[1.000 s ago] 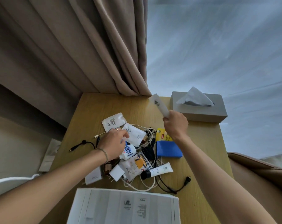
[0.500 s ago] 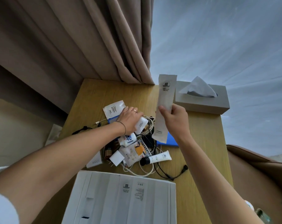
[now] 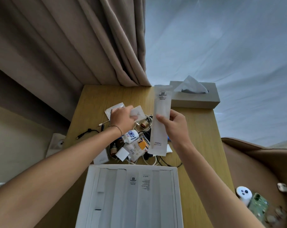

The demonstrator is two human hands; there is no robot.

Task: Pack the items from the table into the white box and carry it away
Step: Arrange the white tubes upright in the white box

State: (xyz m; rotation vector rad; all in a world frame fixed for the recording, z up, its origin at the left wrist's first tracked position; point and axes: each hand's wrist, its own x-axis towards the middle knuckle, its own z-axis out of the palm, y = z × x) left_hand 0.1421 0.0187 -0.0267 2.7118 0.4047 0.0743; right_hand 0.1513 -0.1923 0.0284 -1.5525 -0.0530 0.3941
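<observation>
A white box [image 3: 175, 191] lies open at the near edge of the wooden table [image 3: 203, 129], with several long white packets lying flat inside. My right hand [image 3: 174, 124] holds a long white dental kit sachet [image 3: 160, 120] upright above the pile. My left hand [image 3: 123, 119] grips a small white sachet [image 3: 139, 112] at the far side of the pile. The pile [image 3: 136, 145] holds white chargers, cables, small bottles, a blue-patterned white bottle and more sachets.
A grey tissue box [image 3: 197, 99] stands at the table's far right corner. A beige curtain [image 3: 90, 46] hangs behind the table. On the brown seat at the right lie a white controller [image 3: 243, 194] and a green phone [image 3: 257, 206]. A wall socket [image 3: 56, 143] sits left of the table.
My right hand has lifted the long sachet upright and brought it nearer to me. My left hand has closed on the small sachet. The view has tilted down, showing more of the box.
</observation>
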